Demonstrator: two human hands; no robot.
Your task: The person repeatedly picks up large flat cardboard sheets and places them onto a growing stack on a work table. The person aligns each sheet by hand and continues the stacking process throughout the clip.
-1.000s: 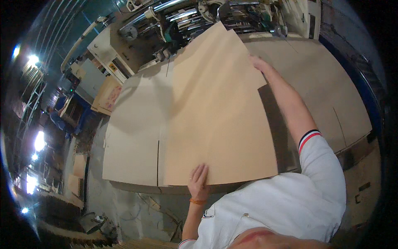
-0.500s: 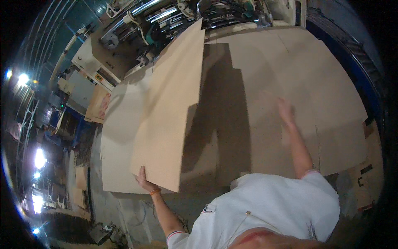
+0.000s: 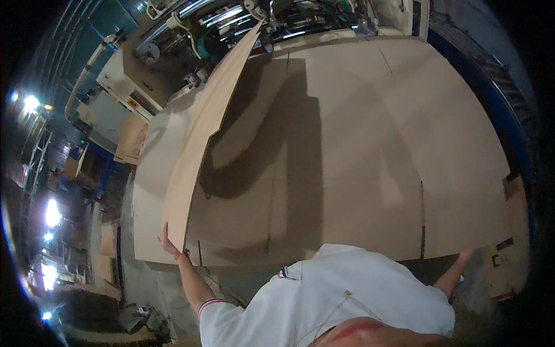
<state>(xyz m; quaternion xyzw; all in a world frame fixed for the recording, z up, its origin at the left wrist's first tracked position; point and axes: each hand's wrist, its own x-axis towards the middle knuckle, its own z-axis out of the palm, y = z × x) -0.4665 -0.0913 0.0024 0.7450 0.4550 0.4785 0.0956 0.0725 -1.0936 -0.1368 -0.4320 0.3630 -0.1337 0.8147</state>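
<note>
A large tan cardboard sheet [image 3: 196, 127] stands tilted on the left, its free edges raised above the flat cardboard [image 3: 370, 150] that covers most of the surface before me. My left hand [image 3: 169, 244] holds the near end of the tilted sheet, its fingers closed against the pale face at the lower corner. Far to the right, my right hand [image 3: 466, 254] is at the near edge of the flat cardboard. Its fingers are too small and blurred to make out. Dark slot cuts show in the flat board, and a broad shadow lies beside the raised sheet.
A machine with metal rollers [image 3: 231, 20] spans the far side. Its beige housing [image 3: 124, 81] stands at the far left. A blue rail [image 3: 491, 87] runs down the right, with printed cardboard [image 3: 503, 266] below. More cardboard pieces [image 3: 108, 248] stand on the left.
My left hand has moved left with the sheet, which now stands steeper. My right hand has come from over the middle of the flat board to its near right edge.
</note>
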